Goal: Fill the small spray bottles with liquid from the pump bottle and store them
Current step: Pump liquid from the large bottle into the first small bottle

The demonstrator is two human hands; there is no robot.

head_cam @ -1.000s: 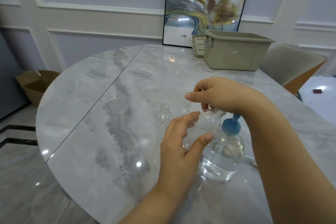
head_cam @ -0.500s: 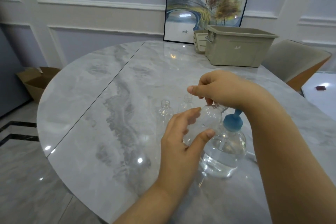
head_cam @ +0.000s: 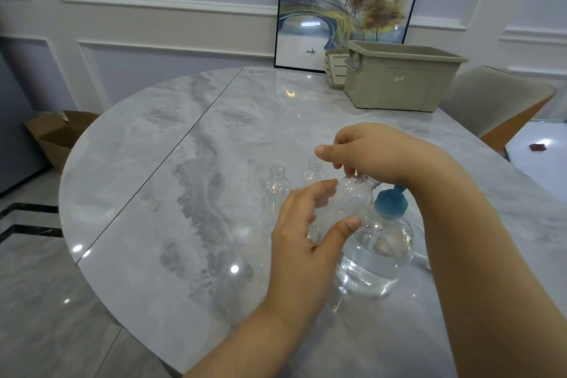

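My left hand [head_cam: 302, 242] grips a small clear bottle [head_cam: 346, 201], tilted with its neck up and to the right. My right hand [head_cam: 368, 152] pinches that bottle's neck end with its fingertips; whether a cap is there is hidden. Just behind and below stands the pump bottle [head_cam: 376, 255] with a blue top [head_cam: 389, 202], about half full of clear liquid. Two more small clear bottles stand uncapped on the table: one [head_cam: 276, 190] to the left, another [head_cam: 313, 175] partly behind my right thumb.
The round marble table [head_cam: 184, 193] has a seam running diagonally. A beige storage bin [head_cam: 399, 80] with a smaller slatted basket [head_cam: 336, 69] beside it sits at the back right, in front of a framed picture [head_cam: 343, 0]. A chair [head_cam: 497, 104] stands at right, a cardboard box [head_cam: 58, 135] on the floor at left.
The view has tipped slightly. Both hands stay on the small bottle, with my right fingers shifting a little at its neck.
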